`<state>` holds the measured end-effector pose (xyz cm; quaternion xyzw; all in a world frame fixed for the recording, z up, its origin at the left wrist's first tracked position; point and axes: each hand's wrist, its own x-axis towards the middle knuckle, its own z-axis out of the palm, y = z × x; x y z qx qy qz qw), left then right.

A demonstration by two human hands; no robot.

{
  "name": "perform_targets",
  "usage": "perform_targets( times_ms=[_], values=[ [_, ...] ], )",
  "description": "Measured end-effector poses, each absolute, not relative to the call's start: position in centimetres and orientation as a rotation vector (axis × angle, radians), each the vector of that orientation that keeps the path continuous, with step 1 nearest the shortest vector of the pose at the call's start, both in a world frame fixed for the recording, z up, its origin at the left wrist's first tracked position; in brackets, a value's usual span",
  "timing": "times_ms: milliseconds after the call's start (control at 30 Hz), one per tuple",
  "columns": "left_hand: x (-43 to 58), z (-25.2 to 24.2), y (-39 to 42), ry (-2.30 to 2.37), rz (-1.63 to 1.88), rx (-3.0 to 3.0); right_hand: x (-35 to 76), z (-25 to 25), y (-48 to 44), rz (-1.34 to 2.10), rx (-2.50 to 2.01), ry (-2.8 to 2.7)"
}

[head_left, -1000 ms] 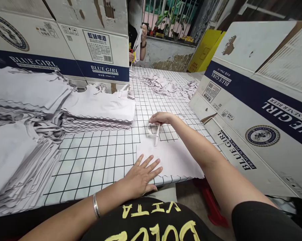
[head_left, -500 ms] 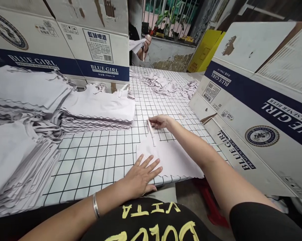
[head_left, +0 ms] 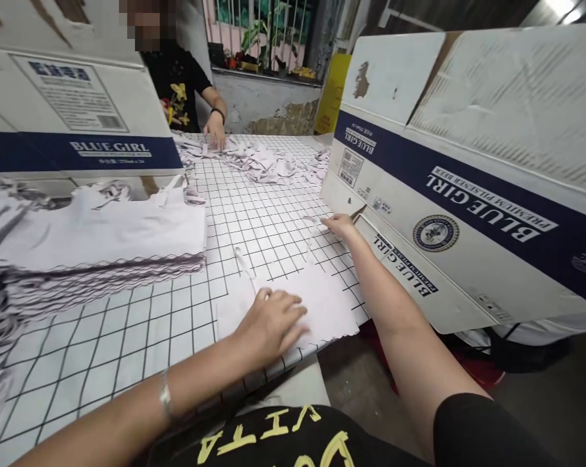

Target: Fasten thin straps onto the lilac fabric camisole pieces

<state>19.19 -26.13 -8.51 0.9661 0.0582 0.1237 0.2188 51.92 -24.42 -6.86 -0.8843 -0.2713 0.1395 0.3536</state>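
A pale camisole lies flat near the table's front edge, its scalloped hem towards me. My left hand rests over the left part of it, fingers apart and a little bent, gripping nothing. At the upper right, my right hand pinches the end of one thin shoulder strap, drawn out away from the body of the garment. The other strap lies loose on the cloth beyond my left hand.
On the left stands a stack of folded camisoles before a beer carton. Another large carton borders the right side. Across the checked tablecloth, a co-worker's hand touches a heap of loose garments.
My view has swung right. My right hand has gone from the left strap to the right one. My left hand has bent its fingers. The co-worker's hand has come down onto the heap.
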Motion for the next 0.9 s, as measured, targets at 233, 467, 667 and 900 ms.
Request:
perform_targets(
  times_ms=[233,467,667,900],
  values=[
    [36.6,-8.8,-17.5,0.922,0.248,2.333,41.2,-10.3,-31.6,0.404,-1.904,-1.562],
    [42.4,-11.7,-16.2,0.826,0.137,1.825,36.0,-14.1,-37.6,0.195,-1.914,-1.859],
    [45.1,-7.4,-12.8,0.699,0.094,1.425,36.5,-13.5,-37.2,0.209,-1.927,-1.835],
    [43.9,-2.5,-13.0,0.485,0.416,1.355,36.7,-13.5,-37.4,0.395,-1.780,-1.641]
  ],
)
